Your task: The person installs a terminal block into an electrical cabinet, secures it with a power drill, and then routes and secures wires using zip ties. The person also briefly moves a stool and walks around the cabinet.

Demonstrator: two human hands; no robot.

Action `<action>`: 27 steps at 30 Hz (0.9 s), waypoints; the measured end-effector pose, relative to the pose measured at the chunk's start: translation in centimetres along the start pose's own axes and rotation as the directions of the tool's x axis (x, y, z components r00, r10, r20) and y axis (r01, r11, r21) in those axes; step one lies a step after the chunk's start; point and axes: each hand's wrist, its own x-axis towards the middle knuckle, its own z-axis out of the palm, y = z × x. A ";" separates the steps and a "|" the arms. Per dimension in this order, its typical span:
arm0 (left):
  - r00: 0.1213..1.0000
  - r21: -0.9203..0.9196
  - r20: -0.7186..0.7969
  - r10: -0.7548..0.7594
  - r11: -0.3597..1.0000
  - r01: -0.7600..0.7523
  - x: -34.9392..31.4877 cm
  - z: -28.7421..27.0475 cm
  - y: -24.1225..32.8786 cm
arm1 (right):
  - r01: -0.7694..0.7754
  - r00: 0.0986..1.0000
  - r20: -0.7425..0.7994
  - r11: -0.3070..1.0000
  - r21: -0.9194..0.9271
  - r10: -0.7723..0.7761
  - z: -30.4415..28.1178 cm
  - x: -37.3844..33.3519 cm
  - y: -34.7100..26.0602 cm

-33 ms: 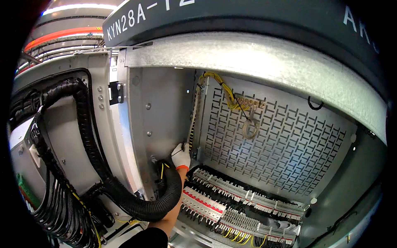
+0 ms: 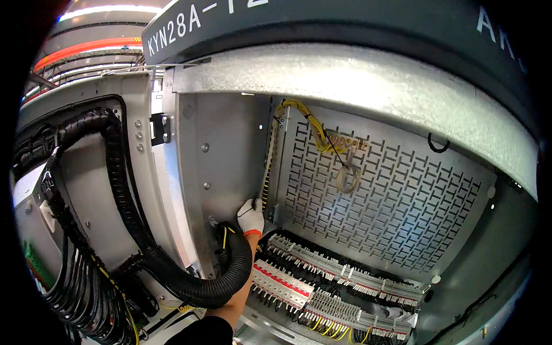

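Observation:
My left hand [image 2: 250, 217], in a white knit glove with an orange-red cuff, reaches deep into a metal cabinet at its back left corner. Its fingers look curled together; a thin dark line crosses the glove, and what they grip is hidden. Right beside it runs a slim wire bundle [image 2: 268, 172] banded yellow and black, up the corner to a cluster of yellow wires [image 2: 310, 118]. The forearm passes behind a thick black corrugated conduit [image 2: 221, 289] that loops from the open door. My right hand is out of view.
Terminal block rows [image 2: 345, 273] and a breaker strip [image 2: 283, 283] with a red line lie below and to the right. A slotted metal panel [image 2: 397, 201] forms the back. The door [image 2: 86, 190] carries dense black wiring [image 2: 95, 293]. A galvanized beam [image 2: 345, 72] spans overhead.

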 end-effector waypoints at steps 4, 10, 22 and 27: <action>0.995 0.099 -0.095 -0.041 0.994 0.051 0.5 0.5 0.0 | -0.008 1.000 0.008 0.992 -0.124 0.009 0.8 0.6 0.2; 0.999 -0.100 0.022 -0.031 0.994 0.033 1.4 2.5 -2.8 | 0.067 0.996 -0.044 0.966 -0.251 -0.080 1.8 0.4 -0.1; 0.998 0.014 -0.014 -0.063 0.998 0.063 -0.2 0.7 4.3 | 0.079 0.994 -0.040 0.930 -0.359 -0.100 2.0 0.5 -0.4; 0.955 -0.172 -0.297 -0.002 0.984 -0.051 3.1 4.1 10.6 | 0.054 0.999 0.028 0.925 -0.377 -0.047 1.7 0.2 0.2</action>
